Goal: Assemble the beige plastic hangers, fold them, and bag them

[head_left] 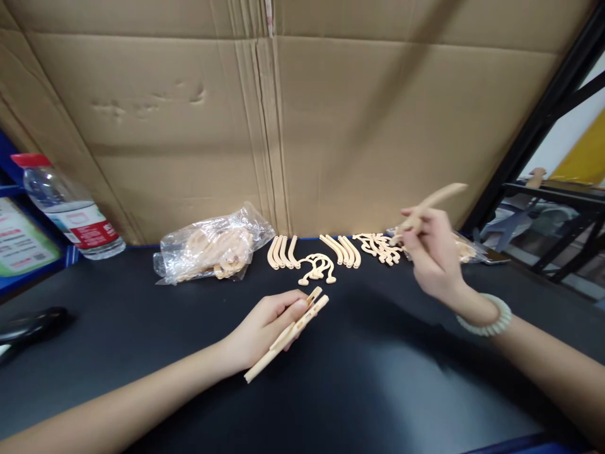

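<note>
My left hand (269,325) is closed around a pale beige plastic piece with slots (288,335), made of long narrow bars lying side by side and tilted up to the right. Raised at the right, my right hand (432,249) pinches a curved beige bar (437,197) that points up and right. Beyond my left hand lie a left row of curved bars (282,252), a right row of curved bars (341,251) and several thin curved pieces with flat ends (317,268). A pile of small branched beige pieces (379,248) sits close to my right hand.
A clear bag of beige parts (215,246) lies at the back left; another bag (466,249) is partly behind my right hand. A red-capped water bottle (73,211) stands far left, near a black mouse-like object (33,325). Cardboard (189,126) walls the black table's back.
</note>
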Motion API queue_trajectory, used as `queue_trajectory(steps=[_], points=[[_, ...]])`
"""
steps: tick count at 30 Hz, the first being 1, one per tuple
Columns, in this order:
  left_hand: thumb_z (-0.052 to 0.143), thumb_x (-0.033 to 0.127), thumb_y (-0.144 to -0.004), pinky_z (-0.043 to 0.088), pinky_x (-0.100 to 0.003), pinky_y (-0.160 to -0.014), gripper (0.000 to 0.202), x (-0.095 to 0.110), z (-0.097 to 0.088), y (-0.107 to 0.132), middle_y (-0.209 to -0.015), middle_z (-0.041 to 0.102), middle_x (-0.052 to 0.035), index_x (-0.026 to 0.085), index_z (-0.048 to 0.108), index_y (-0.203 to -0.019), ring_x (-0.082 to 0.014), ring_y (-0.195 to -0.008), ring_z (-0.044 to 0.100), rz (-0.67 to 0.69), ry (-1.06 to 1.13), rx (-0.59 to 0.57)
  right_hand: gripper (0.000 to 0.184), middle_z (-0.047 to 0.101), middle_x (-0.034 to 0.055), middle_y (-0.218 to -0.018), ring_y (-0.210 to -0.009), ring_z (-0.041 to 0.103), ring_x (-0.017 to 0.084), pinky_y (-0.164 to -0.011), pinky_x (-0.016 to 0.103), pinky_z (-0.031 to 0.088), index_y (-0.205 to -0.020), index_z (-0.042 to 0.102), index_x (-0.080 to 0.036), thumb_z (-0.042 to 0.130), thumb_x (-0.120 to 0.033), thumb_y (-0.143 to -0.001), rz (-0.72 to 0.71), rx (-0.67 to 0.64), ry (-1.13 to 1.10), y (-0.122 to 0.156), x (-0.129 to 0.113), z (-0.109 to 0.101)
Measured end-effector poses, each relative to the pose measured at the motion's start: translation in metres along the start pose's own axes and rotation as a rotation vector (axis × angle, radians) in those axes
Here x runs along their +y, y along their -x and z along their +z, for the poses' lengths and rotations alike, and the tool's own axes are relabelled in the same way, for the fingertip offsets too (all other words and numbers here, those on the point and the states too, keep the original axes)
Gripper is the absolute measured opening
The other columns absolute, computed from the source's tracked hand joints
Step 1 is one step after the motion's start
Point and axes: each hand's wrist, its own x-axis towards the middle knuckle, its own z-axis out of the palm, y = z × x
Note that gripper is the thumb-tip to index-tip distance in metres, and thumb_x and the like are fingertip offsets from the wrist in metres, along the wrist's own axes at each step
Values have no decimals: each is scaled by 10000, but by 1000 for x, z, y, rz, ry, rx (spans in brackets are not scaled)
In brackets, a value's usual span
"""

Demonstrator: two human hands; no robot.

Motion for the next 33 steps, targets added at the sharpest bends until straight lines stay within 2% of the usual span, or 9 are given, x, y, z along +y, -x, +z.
queue_trajectory(steps=[3, 8, 11, 15, 19, 22, 27, 31, 33], points=[[469, 571, -919, 349, -198, -449, 452, 2, 0, 0, -588, 505, 46, 141, 599, -873, -82, -454, 453, -10, 53, 7, 420, 582, 32, -719, -676, 595, 232, -633, 370, 479, -1295, 437, -124, 440, -322, -925, 339, -326, 222, -1, 34, 4], [561, 570, -860, 386, -213, -466, 440, 5, -2, -2, -585, 575, 12, 136, 618, -894, -107, -466, 513, -21, 197, -2, 334, 601, 92, -765, -789, 604, 290, -780, 455, 467, -1134, 582, -89, 469, -280, -884, 347, -394, 324, 4, 49, 10], [659, 454, -813, 460, -230, -567, 338, 6, -4, -4, -666, 668, -36, 136, 634, -924, -138, -570, 595, -14, 307, 5, 299, 598, 76, -803, -786, 593, 254, -771, 419, 483, -1135, 583, -129, 447, -279, -916, 262, -408, 272, 12, 25, 16], [713, 253, -758, 502, -222, -711, 229, 10, -4, -6, -824, 739, -71, 139, 683, -954, -153, -739, 647, -34, 425, 141, 255, 613, 87, -937, -887, 583, 225, -811, 387, 497, -1160, 554, -160, 457, -185, -925, -45, -428, 87, 27, -25, 26], [690, 121, -747, 524, -220, -692, 160, 14, -3, -7, -874, 738, -49, 154, 726, -900, -153, -761, 659, -101, 566, 265, 394, 556, 121, -1301, -1117, 514, 231, -956, 390, 444, -1321, 483, -155, 466, -112, -929, -479, -699, 24, 40, -70, 30], [630, 97, -798, 548, -265, -687, 159, 15, -1, -8, -831, 737, -54, 155, 737, -901, -170, -727, 675, -157, 702, 249, 359, 585, 86, -1310, -1095, 527, 206, -910, 341, 453, -1323, 496, -147, 441, -113, -969, -674, -770, 56, 47, -84, 32], [542, 138, -898, 542, -308, -816, 221, 15, 1, -8, -933, 753, -94, 135, 740, -996, -203, -860, 688, -163, 794, 197, 182, 664, 62, -1115, -992, 551, 186, -824, 312, 464, -1020, 630, -146, 458, -106, -976, -682, -704, 93, 51, -77, 39], [446, 418, -977, 490, -370, -944, 405, 15, 2, -7, -1034, 736, -121, 133, 708, -1095, -247, -1003, 654, -111, 844, 90, 174, 640, 72, -1077, -891, 542, 149, -774, 257, 472, -1048, 619, -152, 464, -116, -977, -596, -739, 55, 52, -73, 41], [485, 464, -957, 458, -394, -989, 419, 15, 2, -5, -1057, 725, -119, 132, 697, -1101, -254, -1017, 642, -77, 787, 33, 171, 636, 78, -1053, -879, 535, 151, -757, 254, 472, -1061, 614, -148, 467, -125, -976, -584, -727, 47, 52, -72, 41]])
